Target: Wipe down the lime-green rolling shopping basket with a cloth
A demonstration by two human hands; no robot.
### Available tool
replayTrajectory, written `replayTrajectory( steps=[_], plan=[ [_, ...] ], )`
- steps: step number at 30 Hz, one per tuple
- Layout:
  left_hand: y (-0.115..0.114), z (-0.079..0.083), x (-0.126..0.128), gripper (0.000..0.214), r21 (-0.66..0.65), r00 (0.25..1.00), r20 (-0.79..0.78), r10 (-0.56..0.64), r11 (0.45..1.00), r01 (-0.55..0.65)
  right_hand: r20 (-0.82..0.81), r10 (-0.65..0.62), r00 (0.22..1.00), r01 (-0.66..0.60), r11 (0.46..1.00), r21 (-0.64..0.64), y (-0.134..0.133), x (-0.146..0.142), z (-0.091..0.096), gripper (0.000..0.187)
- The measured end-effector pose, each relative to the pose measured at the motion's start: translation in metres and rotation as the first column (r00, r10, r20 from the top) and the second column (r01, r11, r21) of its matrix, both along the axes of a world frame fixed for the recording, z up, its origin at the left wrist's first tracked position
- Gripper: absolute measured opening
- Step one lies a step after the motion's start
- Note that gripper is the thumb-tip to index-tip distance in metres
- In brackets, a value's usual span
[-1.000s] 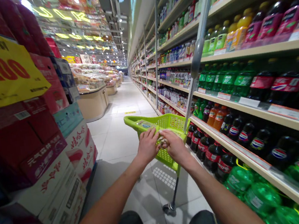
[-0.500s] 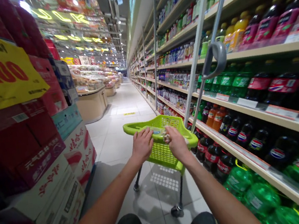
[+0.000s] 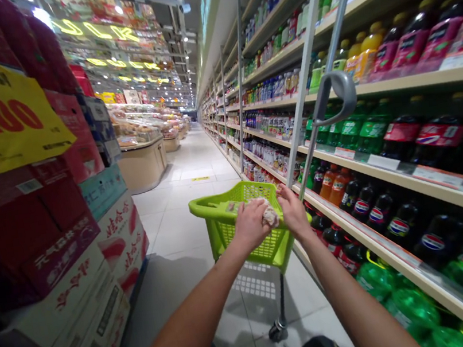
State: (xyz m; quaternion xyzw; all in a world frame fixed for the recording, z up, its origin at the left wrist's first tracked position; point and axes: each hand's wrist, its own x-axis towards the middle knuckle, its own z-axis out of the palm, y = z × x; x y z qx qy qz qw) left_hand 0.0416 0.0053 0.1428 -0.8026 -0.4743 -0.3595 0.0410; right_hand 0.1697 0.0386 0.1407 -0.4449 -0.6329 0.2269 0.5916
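- Work the crumpled pale cloth (image 3: 269,212) over the near rim of the green cart (image 3: 201,206), just right of the label plate (image 3: 228,206); probably best in short strokes following the curve.
- Grip with the left hand (image 3: 251,221) much as shown: palm down, fingers bent over the cloth, with a loose bunch sticking out past the fingertips. Fold that bunch under for a firmer, flatter pad.
- Use the right hand (image 3: 293,212), half-curled beside the rim's right end and apart from the left, perhaps as a brace. Cannot tell whether pinching anything there or merely bent.
- Press lightly near the label plate, set into the rim left of the cloth; likely to catch at the edges.
- Mind the grey loop handle (image 3: 346,93), above and to the right of the hands; possibly easy to knock with a forearm.
- Steady against rolling on the near wheel (image 3: 277,330), resting on the tiled floor (image 3: 160,207).
- Avoid swinging elbows toward the bottles (image 3: 398,225) at right or the stacked cartons (image 3: 113,229) at left.
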Motion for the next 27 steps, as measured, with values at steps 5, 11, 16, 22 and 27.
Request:
replayTrajectory(
  steps=[5,11,16,22,27],
  plan=[
    [0.007,-0.006,-0.044,0.040,0.056,0.998,0.041,0.049,0.997,-0.051,0.525,-0.274,0.805,0.230,0.962,0.150,-0.014,0.010,-0.004,0.047],
    [0.011,-0.009,-0.082,0.036,0.036,0.944,0.171,0.282,0.956,-0.292,0.642,-0.376,0.668,0.346,0.921,0.180,-0.022,0.005,-0.005,0.045],
    [0.009,-0.014,-0.019,0.044,0.150,1.000,-0.004,-0.017,0.989,0.018,0.676,-0.408,0.613,0.352,0.908,0.228,-0.020,0.005,-0.010,0.044],
    [0.014,-0.018,-0.082,0.042,0.136,0.979,0.091,0.181,0.972,-0.192,0.568,-0.445,0.692,0.304,0.894,0.330,-0.016,0.019,-0.019,0.044],
    [0.017,-0.021,-0.087,0.040,0.154,0.955,0.209,0.212,0.957,-0.246,0.527,-0.446,0.724,0.291,0.889,0.353,-0.019,0.012,-0.020,0.043]
  ],
)
